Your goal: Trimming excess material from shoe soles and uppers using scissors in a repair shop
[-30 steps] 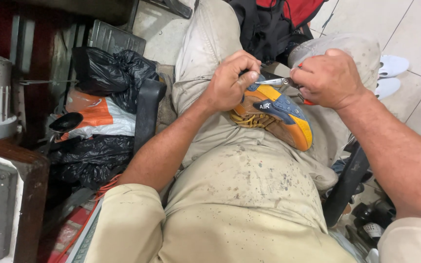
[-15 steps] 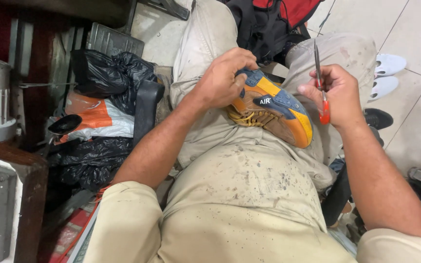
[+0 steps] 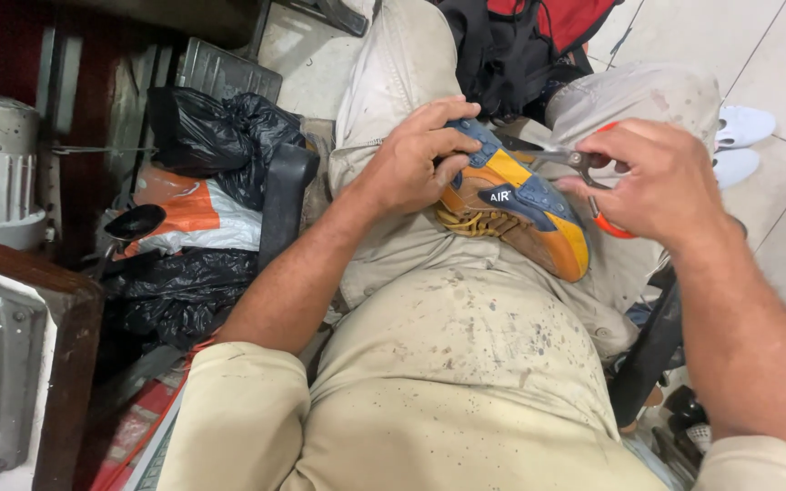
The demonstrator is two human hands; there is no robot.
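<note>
On the lap, the left hand (image 3: 407, 164) clamps a small orange, blue and yellow sneaker (image 3: 513, 207). The right hand (image 3: 661, 182) pinches orange-handled metal pliers (image 3: 579, 164) at the shoe's upper edge, so the work looks mid-way, nowhere near finished.

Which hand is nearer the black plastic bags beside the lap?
Left. The left hand grips the shoe on the lap, on the side toward the black plastic bags. The right hand, holding scissors, is beyond the shoe.

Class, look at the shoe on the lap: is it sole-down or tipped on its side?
Tipped: the shoe shows its side panel upward, braced by the left hand.
</note>
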